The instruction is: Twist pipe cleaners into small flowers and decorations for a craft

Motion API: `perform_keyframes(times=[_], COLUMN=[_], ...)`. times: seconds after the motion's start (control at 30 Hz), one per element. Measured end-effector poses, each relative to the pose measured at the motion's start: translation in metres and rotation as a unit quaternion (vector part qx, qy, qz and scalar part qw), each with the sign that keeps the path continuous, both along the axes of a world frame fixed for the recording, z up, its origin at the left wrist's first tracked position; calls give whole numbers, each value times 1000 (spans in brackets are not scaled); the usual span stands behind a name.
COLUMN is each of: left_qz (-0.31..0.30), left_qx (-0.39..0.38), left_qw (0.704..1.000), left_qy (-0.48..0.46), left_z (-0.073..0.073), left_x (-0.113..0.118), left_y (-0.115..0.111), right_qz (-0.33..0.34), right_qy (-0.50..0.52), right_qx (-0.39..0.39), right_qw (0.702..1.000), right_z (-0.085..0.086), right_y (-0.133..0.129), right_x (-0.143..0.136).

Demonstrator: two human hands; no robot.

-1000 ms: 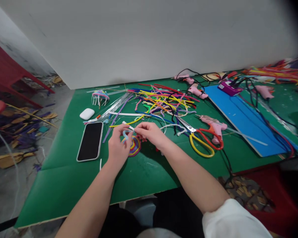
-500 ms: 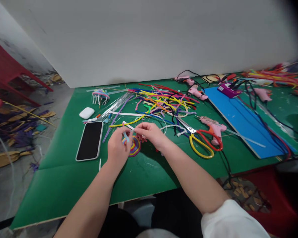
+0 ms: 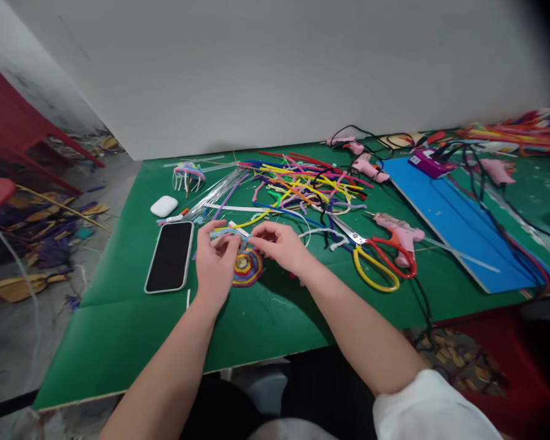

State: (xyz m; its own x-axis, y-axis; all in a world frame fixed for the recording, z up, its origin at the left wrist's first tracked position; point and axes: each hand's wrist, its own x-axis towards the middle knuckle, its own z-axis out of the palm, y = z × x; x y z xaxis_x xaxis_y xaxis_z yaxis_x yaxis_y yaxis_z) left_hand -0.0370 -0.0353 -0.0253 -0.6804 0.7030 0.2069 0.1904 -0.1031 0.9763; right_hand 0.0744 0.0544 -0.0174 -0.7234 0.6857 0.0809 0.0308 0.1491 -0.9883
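I'm watching the left hand (image 3: 213, 256) and right hand (image 3: 279, 245) pinching a pale-blue strip (image 3: 223, 233) by the far side of the coiled disc (image 3: 247, 267); a light, steady pinch is probably serving best. The phone (image 3: 169, 256) is bounding elbow room at left, the scissors (image 3: 360, 241) at right, the table's (image 3: 256, 330) near edge crossing beneath the forearms.

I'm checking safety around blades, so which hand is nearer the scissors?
Right. The right hand is left of the scissors, not touching them; the left hand is farther left, beyond the right hand.
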Motion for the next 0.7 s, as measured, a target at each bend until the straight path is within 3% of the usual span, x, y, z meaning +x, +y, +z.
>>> perform_keyframes(times=[0.27,0.5,0.63,0.7], left_qz=[-30,-30,41,7], left_qx=[-22,2,74,124], left_qw=[999,999,995,991], left_qy=[8,18,57,51], left_z=[2,-2,17,37], left_x=[-1,-2,-1,2], left_y=[-1,2,-7,-25], right_qz=[13,-3,-29,-33], right_qy=[-24,22,56,61], right_qx=[36,-120,-186,-200], right_qw=[999,992,980,977], right_z=[2,-1,-3,-2], right_y=[-3,0,4,4], right_x=[1,-1,0,0])
